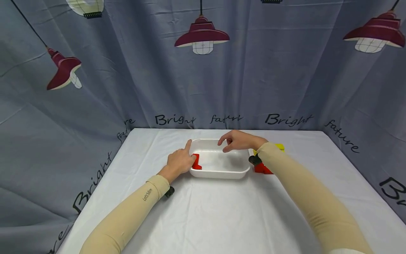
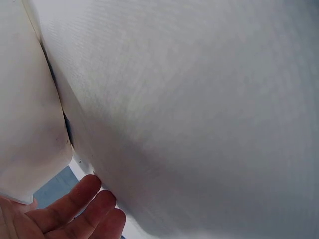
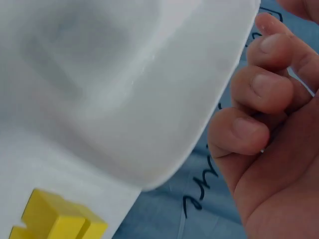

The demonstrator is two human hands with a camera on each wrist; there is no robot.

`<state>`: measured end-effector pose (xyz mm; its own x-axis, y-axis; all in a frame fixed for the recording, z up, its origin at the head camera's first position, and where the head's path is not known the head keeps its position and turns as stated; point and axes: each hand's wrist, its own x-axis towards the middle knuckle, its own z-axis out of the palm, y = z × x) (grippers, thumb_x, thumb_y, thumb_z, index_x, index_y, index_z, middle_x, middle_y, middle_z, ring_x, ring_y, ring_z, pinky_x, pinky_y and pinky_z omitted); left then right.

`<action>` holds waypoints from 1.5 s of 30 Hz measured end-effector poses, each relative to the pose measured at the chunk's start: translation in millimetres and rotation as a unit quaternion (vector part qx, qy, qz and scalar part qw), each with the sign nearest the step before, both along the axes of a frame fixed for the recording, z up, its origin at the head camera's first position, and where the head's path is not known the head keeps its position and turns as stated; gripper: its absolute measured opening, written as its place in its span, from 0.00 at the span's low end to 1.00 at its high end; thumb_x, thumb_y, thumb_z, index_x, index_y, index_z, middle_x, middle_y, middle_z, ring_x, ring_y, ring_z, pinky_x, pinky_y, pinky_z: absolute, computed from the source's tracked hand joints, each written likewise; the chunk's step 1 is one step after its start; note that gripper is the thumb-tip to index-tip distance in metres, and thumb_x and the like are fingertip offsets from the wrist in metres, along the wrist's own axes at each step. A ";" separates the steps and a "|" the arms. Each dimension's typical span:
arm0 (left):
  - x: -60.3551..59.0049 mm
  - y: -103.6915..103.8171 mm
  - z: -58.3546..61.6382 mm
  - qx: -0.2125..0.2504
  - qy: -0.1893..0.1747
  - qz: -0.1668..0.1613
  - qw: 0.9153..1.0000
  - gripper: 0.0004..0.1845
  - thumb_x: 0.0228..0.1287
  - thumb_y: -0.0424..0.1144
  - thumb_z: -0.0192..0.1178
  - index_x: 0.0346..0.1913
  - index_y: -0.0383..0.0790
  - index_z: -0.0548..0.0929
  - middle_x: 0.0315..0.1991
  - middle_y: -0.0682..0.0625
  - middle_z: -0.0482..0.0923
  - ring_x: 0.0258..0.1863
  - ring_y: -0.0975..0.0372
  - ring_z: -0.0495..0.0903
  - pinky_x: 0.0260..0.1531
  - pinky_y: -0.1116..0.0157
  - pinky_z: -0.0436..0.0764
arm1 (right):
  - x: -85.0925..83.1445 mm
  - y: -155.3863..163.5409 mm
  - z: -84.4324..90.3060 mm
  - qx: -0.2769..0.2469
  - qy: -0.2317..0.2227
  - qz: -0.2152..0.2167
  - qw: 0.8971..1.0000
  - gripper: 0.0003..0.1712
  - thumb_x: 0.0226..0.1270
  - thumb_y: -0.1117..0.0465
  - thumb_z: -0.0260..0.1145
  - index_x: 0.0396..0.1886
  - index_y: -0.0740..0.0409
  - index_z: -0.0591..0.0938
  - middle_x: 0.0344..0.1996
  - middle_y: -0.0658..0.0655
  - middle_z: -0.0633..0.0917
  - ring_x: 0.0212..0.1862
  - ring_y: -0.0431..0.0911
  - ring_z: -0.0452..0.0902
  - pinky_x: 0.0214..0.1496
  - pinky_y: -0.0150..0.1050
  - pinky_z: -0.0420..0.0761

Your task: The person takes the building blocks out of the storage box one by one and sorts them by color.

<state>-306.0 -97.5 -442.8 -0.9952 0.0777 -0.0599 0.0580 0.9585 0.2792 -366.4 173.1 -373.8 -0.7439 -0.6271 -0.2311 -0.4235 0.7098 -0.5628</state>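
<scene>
My left hand (image 1: 179,161) at centre of head view: index straight along left rim of white tray (image 1: 219,174), other fingers curl around red block (image 1: 196,162) at tray's left end, seemingly pinching it. My right hand (image 1: 239,140) hovers above far rim, fingers loosely bent, grasping nothing. Tray sits mid-desk (image 1: 203,211), looks light, thin-walled, smooth, likely slippery; best held by rolled rim, both ends. Second red block (image 1: 263,168) and yellow block (image 3: 60,216) lie right of tray.
</scene>
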 end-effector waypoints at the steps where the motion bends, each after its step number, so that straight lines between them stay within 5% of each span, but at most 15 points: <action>1: -0.1 0.0 0.0 -0.002 0.000 0.000 1.000 0.39 0.72 0.56 0.45 0.82 0.53 0.48 0.56 0.42 0.82 0.48 0.52 0.83 0.43 0.51 0.80 | -1.0 -2.7 -0.9 0.001 -0.004 0.003 1.000 0.22 0.64 0.57 0.71 0.58 0.53 0.84 0.26 0.53 0.77 0.32 0.46 0.72 0.35 0.38 0.70; 45: -2.4 0.3 -0.9 -0.010 0.000 -0.001 1.000 0.38 0.72 0.54 0.45 0.81 0.53 0.50 0.53 0.43 0.83 0.48 0.51 0.83 0.44 0.49 0.81 | -22.3 -89.8 -52.7 0.008 -0.040 0.076 0.996 0.33 0.58 0.64 0.74 0.65 0.42 0.81 0.25 0.51 0.81 0.32 0.42 0.73 0.42 0.34 0.72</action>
